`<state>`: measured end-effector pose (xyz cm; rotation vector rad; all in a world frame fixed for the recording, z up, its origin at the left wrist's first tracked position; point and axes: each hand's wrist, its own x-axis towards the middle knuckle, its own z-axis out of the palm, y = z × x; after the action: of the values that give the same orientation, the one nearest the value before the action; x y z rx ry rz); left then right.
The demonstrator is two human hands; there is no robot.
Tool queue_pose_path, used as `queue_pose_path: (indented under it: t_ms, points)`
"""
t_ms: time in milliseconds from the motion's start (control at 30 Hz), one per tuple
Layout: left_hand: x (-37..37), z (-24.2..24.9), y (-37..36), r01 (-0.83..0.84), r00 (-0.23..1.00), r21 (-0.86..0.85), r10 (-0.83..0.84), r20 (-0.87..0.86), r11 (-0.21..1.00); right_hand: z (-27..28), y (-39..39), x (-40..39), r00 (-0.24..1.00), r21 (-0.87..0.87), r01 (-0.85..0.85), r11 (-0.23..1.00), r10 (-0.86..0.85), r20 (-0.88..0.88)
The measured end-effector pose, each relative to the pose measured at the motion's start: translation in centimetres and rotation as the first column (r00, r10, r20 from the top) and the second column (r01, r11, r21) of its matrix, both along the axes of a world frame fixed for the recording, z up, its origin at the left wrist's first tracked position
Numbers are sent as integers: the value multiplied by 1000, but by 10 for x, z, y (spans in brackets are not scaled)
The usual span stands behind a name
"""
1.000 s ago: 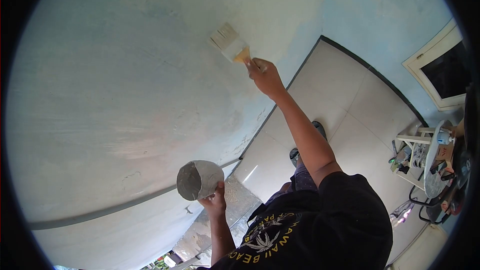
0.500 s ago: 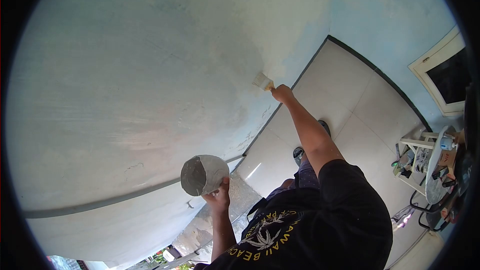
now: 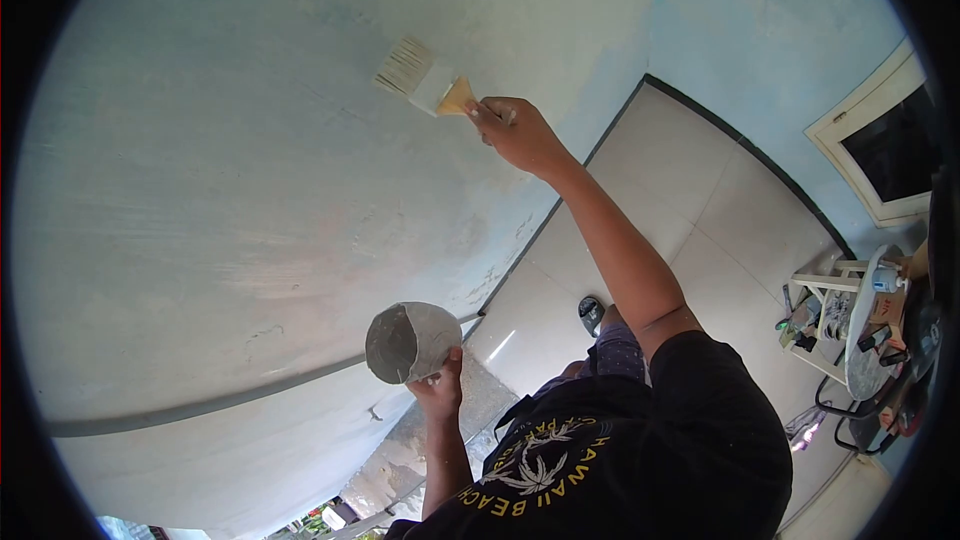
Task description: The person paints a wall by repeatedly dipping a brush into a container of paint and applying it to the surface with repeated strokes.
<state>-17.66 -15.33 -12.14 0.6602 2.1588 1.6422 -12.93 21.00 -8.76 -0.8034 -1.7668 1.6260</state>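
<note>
My right hand (image 3: 518, 132) grips the wooden handle of a wide flat paintbrush (image 3: 420, 77), whose pale bristles point up and left over the blue-green wall (image 3: 250, 120). Whether the bristles touch the wall I cannot tell. Lower down, my left hand (image 3: 440, 385) holds a round grey container (image 3: 425, 340) by its side, with the opening facing left. Grey material coats the inside of the container.
Pale floor tiles (image 3: 650, 180) meet the wall along a dark border. At the right are a framed opening (image 3: 880, 145), and a white stand (image 3: 830, 285) beside a round-topped table (image 3: 865, 340) with a bottle, a box and other items.
My right hand has moved the brush up and left along the wall, away from the floor edge. My left hand and the container have hardly shifted.
</note>
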Motion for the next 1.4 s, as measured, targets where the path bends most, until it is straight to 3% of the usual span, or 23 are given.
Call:
queue_pose_path:
  t_ms: [100,167,233,300,367,400,467,500,533,600,667,733,800,833,900,1000,1067,1200,1300,1400]
  points:
    - [-1,0,-1,11,1000,14,-12,11,1000,-50,-6,-28,988,112,31,993,-48,150]
    - [-2,0,-1,6,1000,49,-6,12,999,-128,-20,-50,974,162,182,970,-200,104]
    - [0,6,2,-24,1000,62,24,3,998,-182,-33,-49,957,27,165,986,-166,238]
    - [2,9,-6,-57,998,56,57,-6,997,-245,-34,-41,898,44,97,994,-107,427]
    - [-1,6,-8,-36,998,-4,36,-46,999,-305,-25,-36,750,-38,83,996,-37,661]
    - [0,5,-6,-34,998,4,34,-50,999,-323,-18,-34,752,-30,85,996,-44,658]
    - [0,7,-8,-24,1000,-14,24,3,1000,-346,-13,-36,591,24,-238,971,126,797]
    - [1,8,-6,-27,1000,-14,26,-4,1000,-353,-9,-43,605,-210,-123,970,241,759]
    - [4,8,-5,-52,998,20,52,-31,998,-318,-10,-43,604,-209,-129,969,244,759]
    - [6,9,-7,-82,995,60,85,-47,995,-229,-12,-41,800,-230,-63,971,187,570]
    - [1,9,-11,-34,999,-3,34,-17,999,-158,-10,-42,877,-51,-40,998,60,476]
    - [-4,7,-7,-31,999,49,32,-24,998,-73,-14,-29,965,-140,12,990,26,260]
    - [0,9,-1,-36,999,95,39,-29,995,9,-15,-12,997,-158,-63,985,70,40]
    - [2,13,4,-67,998,105,69,-17,992,35,-16,-12,996,-156,-69,985,76,44]
    - [3,16,10,-98,995,116,100,-9,988,66,-13,-18,995,100,15,995,-4,-103]
    - [2,21,15,-73,995,123,80,-54,990,48,-17,-29,985,43,34,998,-26,-168]
    - [1,20,19,-58,993,149,72,-90,987,-9,-31,-38,987,37,74,997,-67,-148]
    - [-7,10,10,-72,993,107,81,-83,992,-157,-67,-59,982,69,134,989,-142,126]
    - [-5,10,9,-47,999,56,48,-17,997,-207,-72,-52,948,42,129,991,-136,288]
    - [2,17,8,-133,991,47,134,-30,990,-270,-61,-40,890,160,85,983,-147,431]
